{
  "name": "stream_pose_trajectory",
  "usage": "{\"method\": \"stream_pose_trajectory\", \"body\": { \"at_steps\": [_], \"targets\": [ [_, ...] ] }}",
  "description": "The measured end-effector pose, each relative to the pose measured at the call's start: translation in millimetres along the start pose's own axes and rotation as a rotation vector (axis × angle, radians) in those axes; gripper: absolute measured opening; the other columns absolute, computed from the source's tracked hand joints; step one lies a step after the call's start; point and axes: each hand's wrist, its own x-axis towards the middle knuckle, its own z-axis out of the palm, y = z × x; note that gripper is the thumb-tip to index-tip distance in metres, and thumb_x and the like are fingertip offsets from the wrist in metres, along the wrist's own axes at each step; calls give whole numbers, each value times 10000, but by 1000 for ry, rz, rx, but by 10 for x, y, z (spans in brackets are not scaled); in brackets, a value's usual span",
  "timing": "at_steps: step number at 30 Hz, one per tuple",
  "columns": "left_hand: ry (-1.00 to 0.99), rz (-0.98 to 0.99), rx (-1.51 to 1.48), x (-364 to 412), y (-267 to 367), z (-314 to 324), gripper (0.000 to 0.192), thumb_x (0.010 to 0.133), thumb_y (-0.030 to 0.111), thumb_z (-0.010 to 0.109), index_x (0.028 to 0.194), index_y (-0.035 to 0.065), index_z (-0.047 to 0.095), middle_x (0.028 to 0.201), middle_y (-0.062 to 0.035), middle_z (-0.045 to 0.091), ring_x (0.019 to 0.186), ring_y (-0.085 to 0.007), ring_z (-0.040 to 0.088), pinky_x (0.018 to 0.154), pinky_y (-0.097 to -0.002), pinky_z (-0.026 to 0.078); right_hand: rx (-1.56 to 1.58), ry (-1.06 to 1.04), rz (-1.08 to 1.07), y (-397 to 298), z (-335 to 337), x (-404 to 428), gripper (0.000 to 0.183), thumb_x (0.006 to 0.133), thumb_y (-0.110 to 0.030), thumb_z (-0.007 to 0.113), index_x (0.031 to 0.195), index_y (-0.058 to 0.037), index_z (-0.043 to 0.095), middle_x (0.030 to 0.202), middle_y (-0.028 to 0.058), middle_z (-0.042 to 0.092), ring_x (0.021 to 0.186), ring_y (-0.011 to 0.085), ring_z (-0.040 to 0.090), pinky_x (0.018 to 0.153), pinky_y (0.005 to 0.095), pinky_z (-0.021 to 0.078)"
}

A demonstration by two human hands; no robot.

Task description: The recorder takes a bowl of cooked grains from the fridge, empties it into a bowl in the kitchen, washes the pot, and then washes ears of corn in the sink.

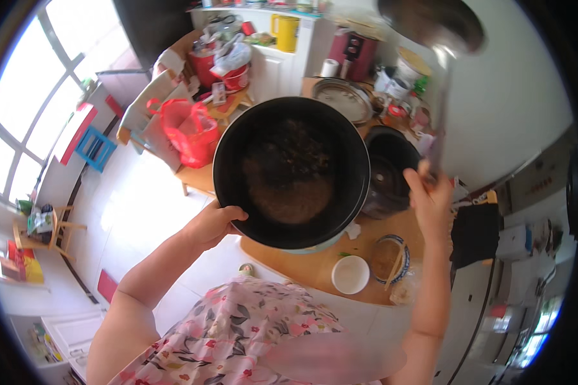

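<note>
My left hand grips the near-left rim of a deep black pot, with the thumb over its inner edge. The pot is tilted so that its inside faces me, and dark residue lies across its brownish bottom. Raised at the right, my right hand is closed around the handle of a metal ladle. The ladle's round head is up near the top edge and blurred. Beyond the pot, between my hands, is another dark vessel, partly hidden by the pot.
A wooden table carries a white bowl, a blue-rimmed bowl with chopsticks across it, and a glass lid. To the left, a red bag sits on a wooden chair. A blue stool stands near the window.
</note>
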Motion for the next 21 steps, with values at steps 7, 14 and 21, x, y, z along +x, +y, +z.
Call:
{"method": "stream_pose_trajectory", "body": {
  "at_steps": [7, 14, 21],
  "targets": [
    [273, 123, -52, -392, -286, -950, 367, 762, 18, 499, 1096, -117, 430, 1001, -177, 563, 838, -252, 594, 760, -357, 497, -226, -252, 109, -320, 299, -1294, 166, 706, -90, 647, 762, -56, 495, 635, -34, 439, 575, 37, 413, 534, 196, 354],
    [327, 185, -157, -483, -498, -1301, 383, 753, 10, 469, 1118, -94, 420, 988, -159, 559, 839, -247, 593, 758, -349, 499, 7, -614, 329, -384, 1189, -1753, 466, 726, -35, 579, 1165, 17, 429, 893, 69, 538, 795, 108, 514, 727, 233, 416],
    [350, 214, -211, -557, -477, -1449, 375, 759, 11, 461, 1117, -88, 415, 999, -154, 552, 850, -237, 587, 757, -342, 499, 16, -469, -8, -296, 2197, -1893, 544, 773, -1, 530, 1280, 0, 333, 1116, 189, 496, 957, 222, 524, 817, 286, 416]
  ]
}}
